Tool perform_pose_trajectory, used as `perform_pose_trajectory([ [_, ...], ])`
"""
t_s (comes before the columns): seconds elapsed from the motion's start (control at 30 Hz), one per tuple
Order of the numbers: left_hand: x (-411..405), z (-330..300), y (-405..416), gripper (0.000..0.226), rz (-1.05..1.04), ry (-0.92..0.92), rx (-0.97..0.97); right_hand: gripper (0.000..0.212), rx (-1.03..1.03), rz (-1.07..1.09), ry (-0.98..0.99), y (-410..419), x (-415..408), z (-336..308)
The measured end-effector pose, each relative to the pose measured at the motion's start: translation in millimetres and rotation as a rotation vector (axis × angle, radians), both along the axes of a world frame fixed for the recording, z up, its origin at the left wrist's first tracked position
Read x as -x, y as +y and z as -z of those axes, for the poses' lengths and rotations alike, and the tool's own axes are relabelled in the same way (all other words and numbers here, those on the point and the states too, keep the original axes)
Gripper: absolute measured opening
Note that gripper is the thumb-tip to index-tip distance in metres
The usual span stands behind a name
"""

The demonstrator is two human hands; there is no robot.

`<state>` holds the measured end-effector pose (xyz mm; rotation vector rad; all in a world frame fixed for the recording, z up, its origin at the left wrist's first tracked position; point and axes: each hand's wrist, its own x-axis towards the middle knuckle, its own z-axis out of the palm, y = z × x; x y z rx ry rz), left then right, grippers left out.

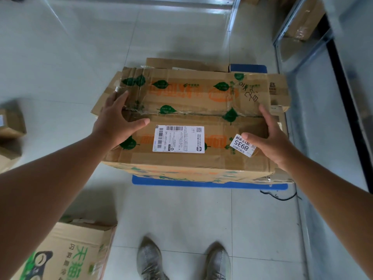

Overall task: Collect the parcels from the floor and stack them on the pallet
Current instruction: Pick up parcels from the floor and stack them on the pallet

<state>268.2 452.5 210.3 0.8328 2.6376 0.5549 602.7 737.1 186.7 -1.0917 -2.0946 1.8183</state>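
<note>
A large brown cardboard parcel (189, 110) with green leaf tape, a white shipping label and a "8935" sticker lies on top of other flat boxes on the blue pallet (210, 183). My left hand (119, 120) rests with straight, spread fingers on the parcel's left top. At the right end, my right hand (268, 138) touches the parcel, fingers straight and thumb on the sticker. Further cardboard boxes (187, 64) under and behind the parcel are mostly hidden.
A parcel with green print (66, 253) stands on the tiled floor at my lower left. Smaller brown boxes (11, 126) lie at the left edge. Metal shelving with boxes (302, 21) runs along the right. A black cable (282, 196) lies by the pallet. My shoes (149, 259) are below.
</note>
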Motion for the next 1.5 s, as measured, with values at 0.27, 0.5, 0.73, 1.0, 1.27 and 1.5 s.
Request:
perform_pose_trajectory([
  [0.27,1,0,1,0.114,0.011,-0.018,-0.001,0.118,0.041,0.006,0.025,0,-1,1],
  [0.5,2,-3,-2,0.115,0.018,-0.049,-0.016,0.119,0.047,0.014,0.029,-2,0,-3],
  [0.73,4,0,-5,0.115,0.022,-0.036,-0.03,0.121,0.006,0.006,0.02,-1,2,-3],
  [1.0,5,2,-6,0.114,0.016,-0.054,-0.047,0.119,0.018,0.026,0.043,2,2,2],
  [1.27,8,-4,-13,0.098,-0.029,-0.127,-0.159,0.098,0.065,0.114,0.134,-4,-3,-2],
  [1.5,9,-5,-50,0.08,0.017,-0.296,-0.267,0.085,0.14,0.174,0.204,-18,-27,13],
])
